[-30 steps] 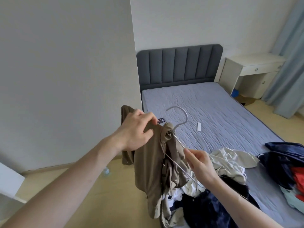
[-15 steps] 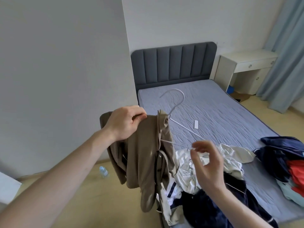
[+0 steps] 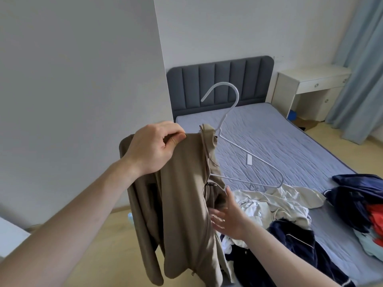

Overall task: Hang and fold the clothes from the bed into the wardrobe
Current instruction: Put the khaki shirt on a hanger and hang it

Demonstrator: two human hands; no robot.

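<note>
A tan zip jacket (image 3: 182, 204) hangs half on a white wire hanger (image 3: 246, 152), whose right arm sticks out bare over the bed. My left hand (image 3: 153, 146) pinches the jacket's left shoulder and holds it up. My right hand (image 3: 228, 216) is open, fingers spread, reaching toward the jacket's loose right front under the hanger. On the grey-blue bed (image 3: 279, 141) lies a heap: a cream garment (image 3: 277, 201), a navy garment (image 3: 294, 243), and dark blue, red and pale blue clothes (image 3: 364, 206) at the right.
A white wall panel (image 3: 83, 79) stands close on the left. The grey headboard (image 3: 219, 83), a white desk (image 3: 310, 88) and blue curtains (image 3: 360, 65) are at the back. A small white tag (image 3: 249, 158) lies on the mattress. A plastic bottle (image 3: 130, 216) lies on the wooden floor.
My left hand raised the jacket and hanger higher. My right hand let go of the hanger's arm and dropped, open, toward the jacket's front.
</note>
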